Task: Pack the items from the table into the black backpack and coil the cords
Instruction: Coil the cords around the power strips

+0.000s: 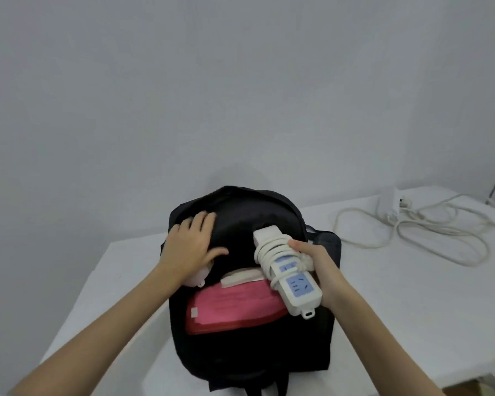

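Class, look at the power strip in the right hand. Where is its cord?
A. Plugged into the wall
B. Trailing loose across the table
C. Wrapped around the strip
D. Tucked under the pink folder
C: the cord is wound around the power strip that the right hand holds over the backpack.

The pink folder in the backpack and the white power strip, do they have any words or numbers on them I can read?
Nothing can be read.
Pink flat folder in the black fabric backpack: faint darker lines of print, too blurred to read.
White plastic power strip wrapped in its cord, gripped by the right hand: only blue socket panels, no readable text.
Small white tag on the folder: blank or too small to tell.
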Demonstrator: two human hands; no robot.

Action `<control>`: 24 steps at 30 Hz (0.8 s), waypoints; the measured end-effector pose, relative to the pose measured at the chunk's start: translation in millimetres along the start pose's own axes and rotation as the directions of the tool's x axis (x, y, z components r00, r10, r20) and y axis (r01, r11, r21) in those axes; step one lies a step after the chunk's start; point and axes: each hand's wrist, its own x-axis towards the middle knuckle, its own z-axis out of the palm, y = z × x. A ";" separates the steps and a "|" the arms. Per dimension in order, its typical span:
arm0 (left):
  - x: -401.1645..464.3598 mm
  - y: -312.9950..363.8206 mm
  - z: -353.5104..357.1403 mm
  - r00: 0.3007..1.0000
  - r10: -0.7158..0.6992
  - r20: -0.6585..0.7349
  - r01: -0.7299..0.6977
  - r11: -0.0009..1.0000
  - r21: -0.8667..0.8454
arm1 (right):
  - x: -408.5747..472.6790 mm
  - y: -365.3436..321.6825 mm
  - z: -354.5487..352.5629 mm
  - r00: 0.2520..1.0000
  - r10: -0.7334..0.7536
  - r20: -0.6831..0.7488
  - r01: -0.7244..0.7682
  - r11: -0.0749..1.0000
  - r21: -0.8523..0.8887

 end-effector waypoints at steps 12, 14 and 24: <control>43.9 -26.2 -15.2 0.972 -0.193 -0.135 0.146 0.944 -0.297 | 52.8 -9.9 52.0 0.983 -0.160 -0.087 0.112 0.910 -0.399; 43.5 -30.3 -16.9 0.963 -0.201 -0.181 0.129 0.930 -0.344 | 69.7 -5.7 65.6 0.965 -0.219 -0.146 0.130 0.879 -0.459; 43.9 -31.5 -18.1 0.958 -0.194 -0.212 0.083 0.892 -0.445 | 147.1 -5.0 102.7 0.904 -0.332 -0.271 0.003 0.638 -0.770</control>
